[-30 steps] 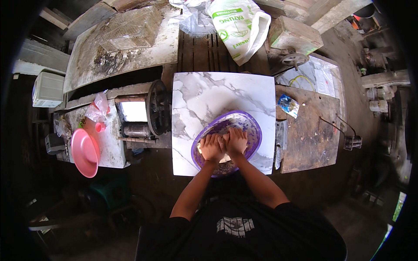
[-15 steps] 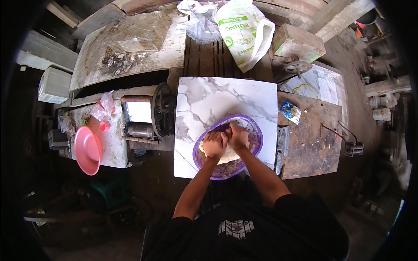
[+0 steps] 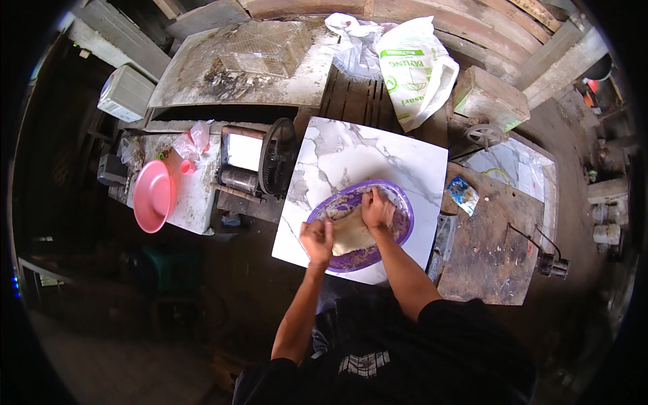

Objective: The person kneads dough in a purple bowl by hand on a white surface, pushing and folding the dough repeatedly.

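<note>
A purple plastic basin (image 3: 410, 226) stands on the marble-patterned board, its inner wall smeared with pale residue. Inside lies a lump of cream-coloured dough (image 3: 352, 233), stretching between my hands. My right hand (image 3: 378, 208) is closed on the dough's upper right end, near the basin's far right side. At the basin's left rim my left hand (image 3: 316, 239) is curled, its fingers closed over the edge beside the dough; what lies under them is partly hidden.
The marble-patterned board (image 3: 405, 155) carries the basin. To its left are a hand-cranked roller machine (image 3: 275, 158) and a pink basin (image 3: 154, 196). A white plastic sack (image 3: 412, 74) lies behind. At right, a blue-and-white packet (image 3: 463, 194) rests on a wooden board (image 3: 489, 250).
My hands, together on the dough before, are now apart: the left has moved to the basin's left rim. More of the dough shows between them. The whole view has shifted and tilted.
</note>
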The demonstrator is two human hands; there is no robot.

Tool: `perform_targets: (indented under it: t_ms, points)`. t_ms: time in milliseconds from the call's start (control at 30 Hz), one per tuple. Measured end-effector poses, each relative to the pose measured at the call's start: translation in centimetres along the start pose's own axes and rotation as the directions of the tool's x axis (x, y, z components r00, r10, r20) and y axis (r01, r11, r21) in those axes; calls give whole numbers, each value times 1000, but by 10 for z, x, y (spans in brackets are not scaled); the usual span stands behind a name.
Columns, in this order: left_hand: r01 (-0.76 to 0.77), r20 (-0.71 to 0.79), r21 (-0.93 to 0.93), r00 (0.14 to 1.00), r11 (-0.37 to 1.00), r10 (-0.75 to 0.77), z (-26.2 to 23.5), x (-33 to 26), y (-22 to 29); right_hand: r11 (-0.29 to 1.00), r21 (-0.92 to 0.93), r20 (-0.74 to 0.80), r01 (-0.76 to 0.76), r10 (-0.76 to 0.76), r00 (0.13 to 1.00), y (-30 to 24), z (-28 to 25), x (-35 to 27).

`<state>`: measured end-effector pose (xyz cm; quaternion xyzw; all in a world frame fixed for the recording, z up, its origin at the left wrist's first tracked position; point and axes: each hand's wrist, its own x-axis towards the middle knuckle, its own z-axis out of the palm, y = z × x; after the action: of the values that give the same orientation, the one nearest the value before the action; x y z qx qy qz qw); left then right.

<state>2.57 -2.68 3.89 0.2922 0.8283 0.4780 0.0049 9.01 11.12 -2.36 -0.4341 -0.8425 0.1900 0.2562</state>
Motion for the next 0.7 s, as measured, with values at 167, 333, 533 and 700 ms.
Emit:
perform_targets:
  t_ms: [167,333,533,700]
  points:
    - [3,105,-45,994,999,2,-1,14,-1,993,117,-25,14,-11,1000,-2,8,23]
    - [-237,162,264,966,935,199,23,18,-6,949,288,281,132,-215,935,-7,-16,27]
    - [-83,41,92,996,992,80,51,32,-20,836,198,302,512,-549,780,-1,-19,25]
    - [-37,43,93,999,995,34,51,36,-16,866,294,359,404,-492,793,-11,-16,24]
